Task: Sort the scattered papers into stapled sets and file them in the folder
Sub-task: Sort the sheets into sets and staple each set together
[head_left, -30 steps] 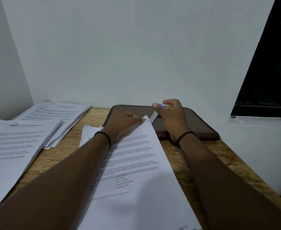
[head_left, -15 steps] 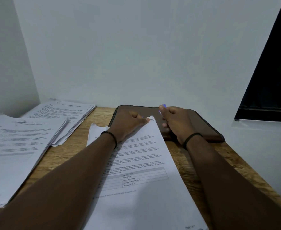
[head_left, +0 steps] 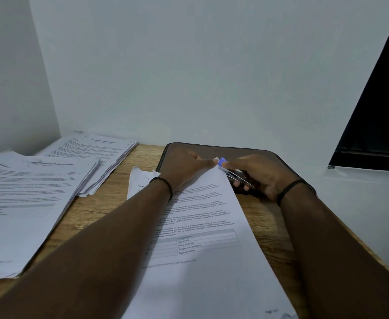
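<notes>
1. Wooden desk (head_left: 106,210): light grain, it carries everything below and abuts a white wall.
2. Set of printed papers (head_left: 200,261): white sheets with text paragraphs and a grey table, lying under both forearms. The long axis runs from the near edge away toward the hands, leaning slightly left; the far right corner points at the gap between the hands.
3. Nearer paper stack (head_left: 23,203): printed pages, well left of the left hand, fanned edges on its right side.
4. Farther paper stack (head_left: 101,157): partly under the nearer stack, left of the left hand.
5. Brown folder (head_left: 253,151): flat, rounded corners, beneath and beyond both hands.
6. Left hand (head_left: 184,169): curled fingers and thumb pinch the far right corner of the papers; a dark wristband sits on the wrist.
7. Right hand (head_left: 260,176): fingers curled round a stapler (head_left: 232,173), metal with a blue tip, its tip touching that same corner and its long axis slanting back to the right.
</notes>
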